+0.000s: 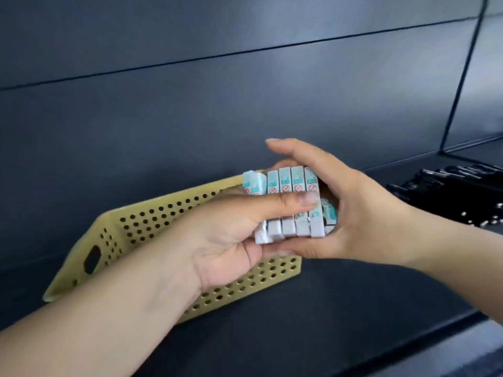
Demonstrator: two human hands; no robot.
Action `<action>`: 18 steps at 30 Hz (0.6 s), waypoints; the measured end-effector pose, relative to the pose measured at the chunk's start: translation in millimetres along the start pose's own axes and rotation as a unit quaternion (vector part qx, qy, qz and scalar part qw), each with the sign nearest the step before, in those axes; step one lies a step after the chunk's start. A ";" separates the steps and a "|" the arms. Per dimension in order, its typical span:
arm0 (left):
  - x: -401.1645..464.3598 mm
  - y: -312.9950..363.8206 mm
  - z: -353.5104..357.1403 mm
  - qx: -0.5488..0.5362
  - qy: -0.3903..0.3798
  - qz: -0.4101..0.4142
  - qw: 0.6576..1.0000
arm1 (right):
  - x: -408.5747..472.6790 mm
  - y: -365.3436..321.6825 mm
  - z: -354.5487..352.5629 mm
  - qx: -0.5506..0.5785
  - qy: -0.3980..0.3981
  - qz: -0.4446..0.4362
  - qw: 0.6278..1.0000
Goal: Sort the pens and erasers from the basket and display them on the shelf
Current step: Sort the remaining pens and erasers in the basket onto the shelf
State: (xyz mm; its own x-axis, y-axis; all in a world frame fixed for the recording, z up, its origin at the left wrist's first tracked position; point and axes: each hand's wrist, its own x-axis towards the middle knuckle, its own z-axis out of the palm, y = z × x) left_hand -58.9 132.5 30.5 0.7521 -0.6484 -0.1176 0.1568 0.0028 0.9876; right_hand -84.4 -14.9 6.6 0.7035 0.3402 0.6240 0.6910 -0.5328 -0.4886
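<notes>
Several white erasers (285,183) in teal-printed sleeves stand side by side as one row, held above the yellow perforated basket (152,221). My left hand (231,232) grips the row from below, its thumb lying across the fronts. My right hand (351,210) cups the row's right end, fingers curled over the top and under the bottom. Black pens (451,191) lie in a pile on the dark shelf (326,308) at the right. The inside of the basket is hidden by my hands.
The shelf's dark back panel (245,104) rises right behind the basket. A thin black wire divider (460,85) stands at the far right behind the pens. The shelf's front edge (408,344) runs along the lower right.
</notes>
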 end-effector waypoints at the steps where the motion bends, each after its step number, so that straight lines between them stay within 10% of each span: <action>1: 6.5 -6.8 22.9 -0.006 -0.010 -0.010 1.000 | -20.2 3.0 -15.8 0.005 0.000 0.018 1.000; 9: 77.2 -63.8 192.1 -0.016 0.010 -0.107 0.994 | -170.9 59.1 -137.1 0.014 -0.087 0.228 0.970; 18: 121.3 -71.8 174.0 0.132 0.210 -0.104 0.963 | -199.5 116.1 -164.4 -0.078 -0.235 0.282 0.927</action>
State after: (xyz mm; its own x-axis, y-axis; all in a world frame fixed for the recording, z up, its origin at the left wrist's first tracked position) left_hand -90.2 -78.9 -36.6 0.9231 -0.2496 -0.2926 0.2050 -0.3245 0.9234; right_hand -171.8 -272.1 -74.4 0.9653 0.2551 -0.0565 0.1856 -0.8215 -0.5391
